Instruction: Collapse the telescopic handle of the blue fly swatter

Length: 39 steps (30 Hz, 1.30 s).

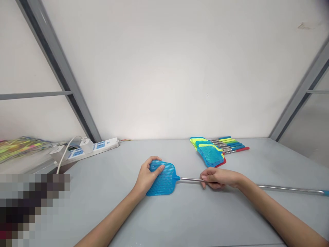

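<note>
A blue fly swatter (167, 178) with a perforated head and a long, drawn-out metal rod lies across the front of the grey table. My left hand (149, 175) grips the head at its left edge, thumb on top and fingers around the far side. Farther right, my right hand (216, 177) is closed around the metal rod. Beyond that hand the rod runs on behind my forearm to a blue handle end (326, 193) at the right picture edge.
Several blue, yellow-green and red fly swatters (210, 156) lie stacked at the table's back right. A white power strip (102, 145) with plugged-in adapters sits at the back left, beside a blurred colourful heap (23, 147). A wall rises behind the grey table (123, 219).
</note>
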Each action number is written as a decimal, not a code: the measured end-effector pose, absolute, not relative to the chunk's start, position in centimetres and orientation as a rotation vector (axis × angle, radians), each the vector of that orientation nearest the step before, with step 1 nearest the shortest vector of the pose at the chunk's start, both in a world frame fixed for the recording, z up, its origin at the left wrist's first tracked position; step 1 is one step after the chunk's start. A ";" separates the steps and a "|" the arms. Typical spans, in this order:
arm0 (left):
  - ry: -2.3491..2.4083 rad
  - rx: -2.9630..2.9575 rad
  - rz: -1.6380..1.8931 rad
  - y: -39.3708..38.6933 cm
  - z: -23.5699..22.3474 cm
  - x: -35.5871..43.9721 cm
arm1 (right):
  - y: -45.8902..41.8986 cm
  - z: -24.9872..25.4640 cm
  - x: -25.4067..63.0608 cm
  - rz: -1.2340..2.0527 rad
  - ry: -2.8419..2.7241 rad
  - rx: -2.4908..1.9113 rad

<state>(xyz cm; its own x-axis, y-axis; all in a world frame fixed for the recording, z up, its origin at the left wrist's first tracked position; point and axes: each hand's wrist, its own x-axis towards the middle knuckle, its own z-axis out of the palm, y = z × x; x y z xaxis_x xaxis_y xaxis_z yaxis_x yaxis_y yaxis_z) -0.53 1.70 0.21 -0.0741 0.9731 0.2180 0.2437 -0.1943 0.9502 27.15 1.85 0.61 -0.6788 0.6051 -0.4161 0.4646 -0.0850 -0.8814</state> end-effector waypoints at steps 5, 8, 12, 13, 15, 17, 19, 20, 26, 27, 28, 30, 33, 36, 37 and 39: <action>1.352 1.400 1.294 1.7 -0.1 -0.1 | 1.7 1.0 26.9 1.801 -2.089 -1.294; 1.337 1.403 1.265 1.7 -0.4 0.1 | 1.5 1.2 26.4 1.679 -2.151 -1.318; 1.357 1.485 1.262 1.7 -0.6 0.1 | 1.3 1.0 25.8 1.543 -2.152 -1.331; 1.366 1.503 1.266 1.6 -0.6 0.0 | 1.2 0.9 25.7 1.507 -2.160 -1.328; 1.387 1.531 1.277 1.6 -0.7 0.0 | 1.2 0.5 25.5 1.435 -2.196 -1.310; 1.413 1.553 1.285 1.6 -0.9 0.0 | 1.1 0.1 25.3 1.362 -2.223 -1.300; 1.443 1.570 1.286 1.6 -1.0 -0.1 | 1.1 -0.1 25.0 1.298 -2.232 -1.309; 1.455 1.577 1.284 1.7 -1.1 -0.1 | 1.0 -0.1 24.8 1.275 -2.231 -1.310; 1.466 1.568 1.286 1.5 -1.0 0.0 | 1.0 -0.1 24.2 1.283 -2.217 -1.348; 1.460 1.572 1.285 1.4 -0.9 0.1 | 1.0 -0.2 24.2 1.294 -2.215 -1.359; 1.454 1.582 1.283 1.4 -0.9 0.2 | 1.1 -0.2 24.2 1.310 -2.211 -1.366; 1.448 1.612 1.280 1.3 -0.9 0.3 | 1.1 -0.3 24.3 1.361 -2.197 -1.372; 1.437 1.658 1.267 1.1 -0.9 0.6 | 1.2 -0.3 24.3 1.454 -2.171 -1.361; 1.415 1.683 1.254 1.0 -0.9 0.7 | 1.2 -0.3 24.3 1.593 -2.124 -1.340; 1.409 1.688 1.250 0.9 -0.9 0.8 | 1.2 -0.3 24.3 1.647 -2.096 -1.335; 1.399 1.691 1.243 0.9 -0.9 0.8 | 1.2 -0.2 24.3 1.734 -2.038 -1.330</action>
<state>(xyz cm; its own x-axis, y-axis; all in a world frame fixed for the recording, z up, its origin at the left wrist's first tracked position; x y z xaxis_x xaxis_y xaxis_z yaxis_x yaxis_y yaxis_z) 0.82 0.87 -0.88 0.0015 0.9607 0.2774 0.3888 -0.2562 0.8850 24.31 1.22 -0.23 -0.5946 0.6921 -0.4093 0.5148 -0.0634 -0.8550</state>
